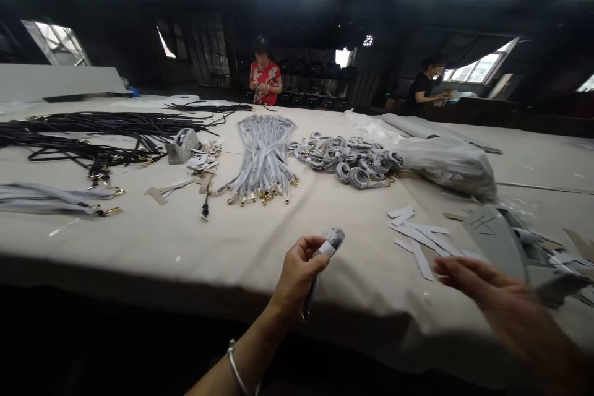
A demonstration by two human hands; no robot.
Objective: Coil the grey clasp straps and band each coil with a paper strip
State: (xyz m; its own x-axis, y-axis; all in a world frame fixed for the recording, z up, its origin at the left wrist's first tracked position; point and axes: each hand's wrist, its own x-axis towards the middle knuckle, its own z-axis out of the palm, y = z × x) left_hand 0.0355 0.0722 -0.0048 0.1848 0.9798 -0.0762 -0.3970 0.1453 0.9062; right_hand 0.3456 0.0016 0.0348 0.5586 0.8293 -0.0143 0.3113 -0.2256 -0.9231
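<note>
On the near edge, bench: broad cream cloth-covered worktable (pixel 195 247), running left to right and far back into a dark hall.
Far left, stock: long black straps with brass clips (pixel 93 136), fanned out flat.
Centre, stock: sheaf of straight grey straps with gold clips (pixel 264 164), clip ends toward the near side.
Right of centre, finished heap: pile of coiled grey straps (pixel 348 158), each rolled and banded, judged the done work.
Far right, cover: crumpled clear plastic bag (pixel 445 164), contents hard to make out.
Near right, supply: scattered white paper strips (pixel 420 241), lying loose on the cloth.
Step in hand: judged to be banding one rolled strap, roll made, band partly on.
Left hand (pixel 297 275): fingers closed round a small rolled grey strap with a white paper band (pixel 331 241), held above the near edge, loose tail hanging below the fist.
Right hand (pixel 482 284): fingers spread and holding nothing, blurred, just near of the paper strips.
Next move, judged: needs a steady pinch on the roll while the free hand sees to the band.
Hidden or unclear: grey dispenser-like object at right cut off and blurred; two people at the far side too small to read; strap's clip out of sight.
</note>
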